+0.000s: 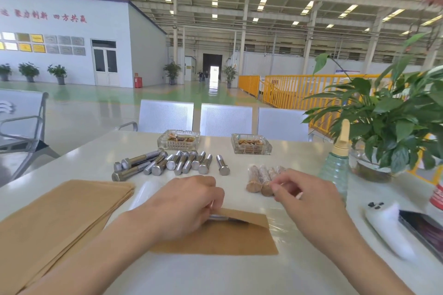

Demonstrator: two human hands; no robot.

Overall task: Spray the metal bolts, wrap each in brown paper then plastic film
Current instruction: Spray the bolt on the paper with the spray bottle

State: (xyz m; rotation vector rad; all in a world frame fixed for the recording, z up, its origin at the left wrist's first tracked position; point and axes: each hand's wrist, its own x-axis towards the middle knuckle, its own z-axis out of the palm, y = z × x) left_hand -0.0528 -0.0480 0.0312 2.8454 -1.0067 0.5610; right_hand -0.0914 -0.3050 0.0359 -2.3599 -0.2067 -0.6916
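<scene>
A sheet of brown paper [215, 237] lies on the white table [239, 275] in front of me. My left hand [187, 203] pinches its far edge, folded over a metal bolt [223, 217] whose shaft shows under the fold. My right hand [299, 196] hovers to the right, fingers curled, holding nothing that I can make out. Several bare bolts [172, 163] lie in a row further back. Several wrapped bolts [261, 178] lie right of them. A green spray bottle [335, 170] stands at the right. A plastic film sheet [282, 218] lies under the paper.
A stack of brown paper sheets [60, 218] lies at the left. Two glass ashtrays [178, 142] [250, 145] stand at the back. A potted plant [388, 127] is at the right, with a white object [388, 230] and a phone [424, 230] near the right edge.
</scene>
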